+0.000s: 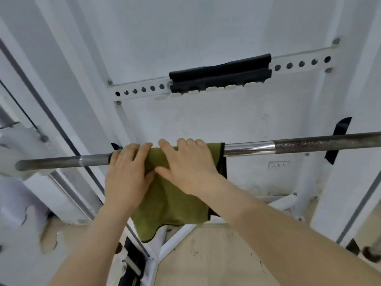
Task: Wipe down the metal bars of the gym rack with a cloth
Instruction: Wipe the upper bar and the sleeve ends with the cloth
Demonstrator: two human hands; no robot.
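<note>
So the bar (309,144) runs pretty much straight across the frame, left to right, tilted up a touch toward the right, and that long axis is the whole story here: any wiping stroke has to slide along it, sideways, not toward or away from the person.

Starting at the left: the dull grey end of the bar sticks out bare past the left hand (126,172). That hand is draped over the top of the bar with the fingers curled over the far side, clamped on the left edge of the green cloth (171,203). Right next to it, thumbs nearly touching, the right hand (190,164) does the same thing, fingers hooked over the bar and pressing the cloth down on it. Neither hand is open; both are wrapped round bar and cloth together (how tight, can't really say).

The cloth is folded over the bar between and under the hands, most of it hanging down in front.

Further right is a shiny chrome section, then a long rough, rusty-looking stretch. I'd guess that's where the wipe goes, and the right hand is nearer to it.
</note>
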